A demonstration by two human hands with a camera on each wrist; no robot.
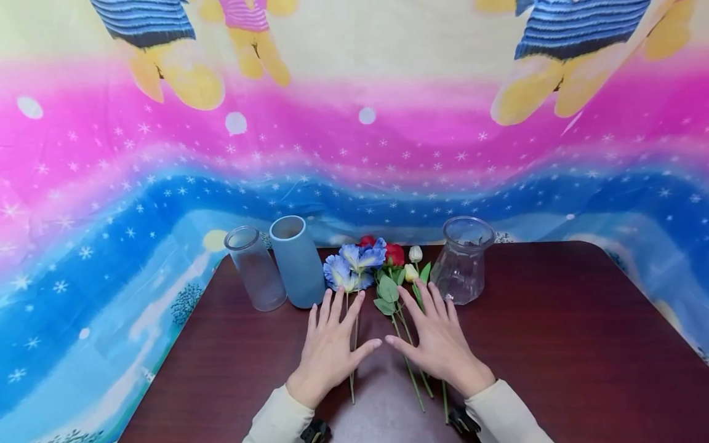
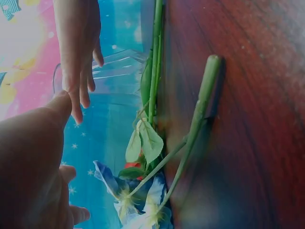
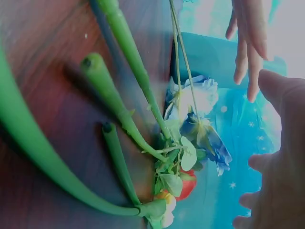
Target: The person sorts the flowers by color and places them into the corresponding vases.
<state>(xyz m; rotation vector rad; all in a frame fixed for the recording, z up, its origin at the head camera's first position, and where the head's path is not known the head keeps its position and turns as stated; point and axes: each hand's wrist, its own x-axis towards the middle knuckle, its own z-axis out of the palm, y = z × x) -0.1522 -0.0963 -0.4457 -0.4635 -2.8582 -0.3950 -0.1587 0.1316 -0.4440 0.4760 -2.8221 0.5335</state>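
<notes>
My left hand point(image 1: 327, 352) is spread over the stem of the blue flowers point(image 1: 354, 263), fingers straight and holding nothing. Also spread and bare, my right hand point(image 1: 443, 349) hovers over the green stems of the red roses point(image 1: 395, 254) and the pale tulips point(image 1: 411, 272). Both wrist views show the hands raised above the stems, thumbs pointing toward each other. Right of the flowers stands a clear flared glass vase point(image 1: 464, 271), its base partly behind the right fingertips. To the left are a matte blue vase point(image 1: 300, 267) and a clear straight glass vase point(image 1: 257, 274).
All of it stands or lies on a dark reddish-brown table point(image 1: 559, 344) with a rounded far right corner. A printed cloth backdrop point(image 1: 354, 147) in pink and blue hangs behind the table and along its sides. The stems' cut ends point toward the near edge.
</notes>
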